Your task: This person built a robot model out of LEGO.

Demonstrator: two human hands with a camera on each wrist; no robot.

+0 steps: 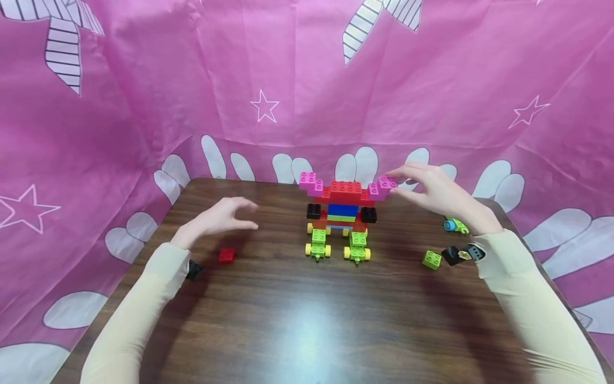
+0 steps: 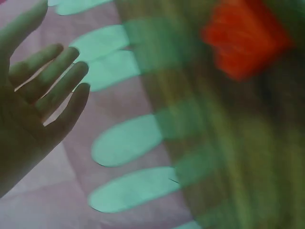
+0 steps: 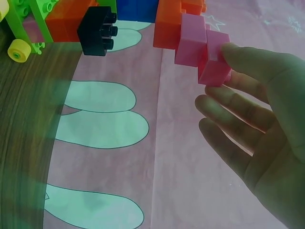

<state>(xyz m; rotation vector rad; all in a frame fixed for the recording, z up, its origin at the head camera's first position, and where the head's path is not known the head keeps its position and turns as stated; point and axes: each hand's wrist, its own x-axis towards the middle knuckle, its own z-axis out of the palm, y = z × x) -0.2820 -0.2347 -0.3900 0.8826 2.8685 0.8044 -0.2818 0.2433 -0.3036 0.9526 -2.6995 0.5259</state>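
Right hand [image 1: 434,189]: fingertips touch the pink brick [image 1: 382,186] on the block figure [image 1: 339,213].
Left hand [image 1: 218,216]: fingers apart, holding nothing.
Risk: a hard push may topple the figure.

both cream-sleeved forearms reach forward. the left hand [image 1: 218,217] hovers palm down, fingers [image 2: 57,76] loosely spread. the right hand [image 1: 434,189] is raised higher, fingers [image 3: 228,102] extended, tips pointing left.
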